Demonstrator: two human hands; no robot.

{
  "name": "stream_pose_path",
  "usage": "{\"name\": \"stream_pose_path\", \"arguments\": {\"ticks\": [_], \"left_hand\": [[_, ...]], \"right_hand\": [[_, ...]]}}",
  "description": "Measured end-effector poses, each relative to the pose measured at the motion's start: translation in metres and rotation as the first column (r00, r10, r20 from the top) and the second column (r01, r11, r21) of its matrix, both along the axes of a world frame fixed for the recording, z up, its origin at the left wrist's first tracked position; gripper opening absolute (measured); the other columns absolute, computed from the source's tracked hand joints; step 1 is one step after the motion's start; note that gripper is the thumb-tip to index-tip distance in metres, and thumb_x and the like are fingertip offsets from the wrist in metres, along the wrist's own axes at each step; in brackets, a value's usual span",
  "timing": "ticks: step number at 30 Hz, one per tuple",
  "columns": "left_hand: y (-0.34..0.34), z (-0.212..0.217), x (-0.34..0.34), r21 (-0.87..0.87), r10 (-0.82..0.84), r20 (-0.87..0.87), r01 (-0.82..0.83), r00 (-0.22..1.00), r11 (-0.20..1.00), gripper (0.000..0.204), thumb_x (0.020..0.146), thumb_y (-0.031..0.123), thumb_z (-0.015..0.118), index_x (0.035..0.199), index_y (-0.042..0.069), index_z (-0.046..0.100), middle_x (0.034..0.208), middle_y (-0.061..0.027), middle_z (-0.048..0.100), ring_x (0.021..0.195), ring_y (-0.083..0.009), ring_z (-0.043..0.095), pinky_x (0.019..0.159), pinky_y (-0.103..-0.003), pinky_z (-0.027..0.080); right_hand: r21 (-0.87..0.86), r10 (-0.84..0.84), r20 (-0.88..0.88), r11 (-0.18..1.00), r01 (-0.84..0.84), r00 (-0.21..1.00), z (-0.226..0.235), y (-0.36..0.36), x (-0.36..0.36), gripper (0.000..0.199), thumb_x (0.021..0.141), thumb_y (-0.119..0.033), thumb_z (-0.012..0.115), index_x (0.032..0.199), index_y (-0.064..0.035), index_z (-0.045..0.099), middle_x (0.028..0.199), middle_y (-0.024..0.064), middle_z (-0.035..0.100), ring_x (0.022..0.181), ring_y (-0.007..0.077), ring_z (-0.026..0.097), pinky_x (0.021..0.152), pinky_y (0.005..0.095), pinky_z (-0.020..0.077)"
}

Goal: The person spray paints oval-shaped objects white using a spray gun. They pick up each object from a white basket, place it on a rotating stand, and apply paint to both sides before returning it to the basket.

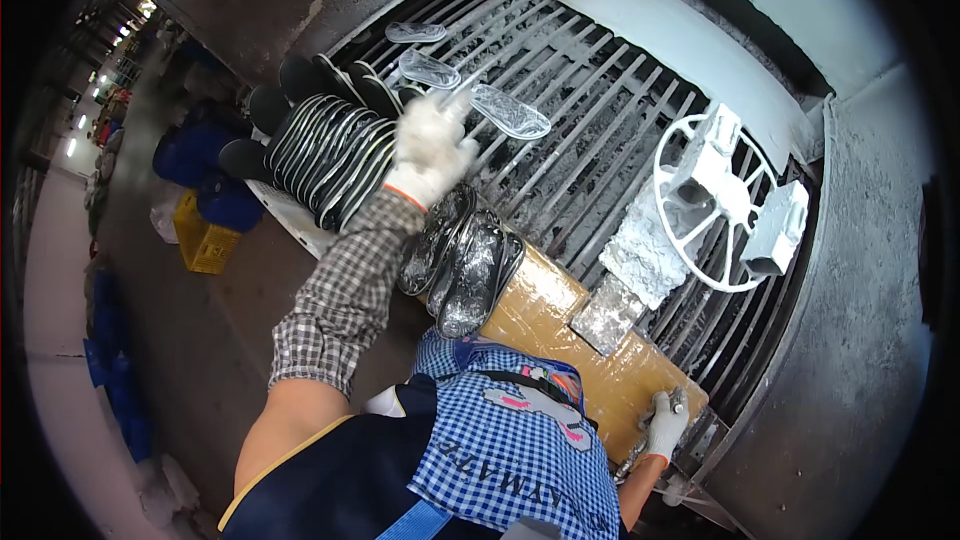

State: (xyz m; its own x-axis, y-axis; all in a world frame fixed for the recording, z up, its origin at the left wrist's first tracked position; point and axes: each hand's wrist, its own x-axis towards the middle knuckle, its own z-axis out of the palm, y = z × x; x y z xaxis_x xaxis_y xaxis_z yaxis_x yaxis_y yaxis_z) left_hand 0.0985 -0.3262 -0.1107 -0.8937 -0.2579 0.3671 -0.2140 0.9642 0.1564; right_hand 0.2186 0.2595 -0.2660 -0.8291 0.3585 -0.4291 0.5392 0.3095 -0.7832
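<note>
Gloved left hand (430, 155) pinched a clear sole (510, 112), long axis slanting right-downward across the grate (600, 130); right hand (665, 422) gripped a metal tool (677, 400).

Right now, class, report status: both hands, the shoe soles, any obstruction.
Left hand gloved, over the grate, reaching toward clear soles. Right hand gripping a metal tool. Black soles stacked left.
</note>
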Motion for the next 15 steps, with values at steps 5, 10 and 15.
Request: {"name": "stream_pose_path", "arguments": {"ticks": [5, 10, 15], "left_hand": [[-0.093, 0.036, -0.011, -0.011, -0.006, 0.304, 0.01, 0.952, 1.0, 0.094, 0.071, 0.029, 0.089, 0.158, 0.023, 0.052, 0.163, -0.0213, 0.044, 0.148, -0.0462, 0.042, 0.125, -0.049, 0.04], [-0.129, 0.024, -0.029, 0.043, -0.056, 0.487, 0.04, 0.871, 0.998, 0.079, 0.077, 0.027, 0.085, 0.152, 0.023, 0.061, 0.161, -0.0188, 0.049, 0.147, -0.0402, 0.046, 0.124, -0.048, 0.041], [-0.162, 0.017, -0.035, 0.059, -0.117, 0.508, 0.101, 0.853, 0.993, 0.052, 0.077, 0.024, 0.083, 0.126, 0.008, 0.077, 0.146, -0.0215, 0.063, 0.137, -0.0383, 0.059, 0.118, -0.041, 0.046]], "right_hand": [[-0.067, -0.025, 0.05, 0.997, 0.028, 0.998, 0.008, -0.004, -0.005, 0.004, 0.099, -0.011, 0.064, 0.099, -0.0081, 0.062, 0.07, 0.0023, 0.059, 0.047, 0.0151, 0.055, 0.04, 0.033, 0.0451], [-0.062, -0.001, 0.109, 0.998, 0.007, 0.994, 0.002, 0.005, -0.004, 0.037, 0.101, -0.012, 0.066, 0.137, -0.0035, 0.061, 0.083, 0.0034, 0.061, 0.05, 0.0116, 0.053, 0.042, 0.03, 0.0436], [-0.096, 0.006, 0.088, 0.995, 0.002, 0.996, 0.012, 0.002, -0.007, 0.007, 0.102, -0.014, 0.063, 0.098, -0.0081, 0.063, 0.073, 0.0034, 0.062, 0.048, 0.016, 0.058, 0.04, 0.0329, 0.0467]]}}
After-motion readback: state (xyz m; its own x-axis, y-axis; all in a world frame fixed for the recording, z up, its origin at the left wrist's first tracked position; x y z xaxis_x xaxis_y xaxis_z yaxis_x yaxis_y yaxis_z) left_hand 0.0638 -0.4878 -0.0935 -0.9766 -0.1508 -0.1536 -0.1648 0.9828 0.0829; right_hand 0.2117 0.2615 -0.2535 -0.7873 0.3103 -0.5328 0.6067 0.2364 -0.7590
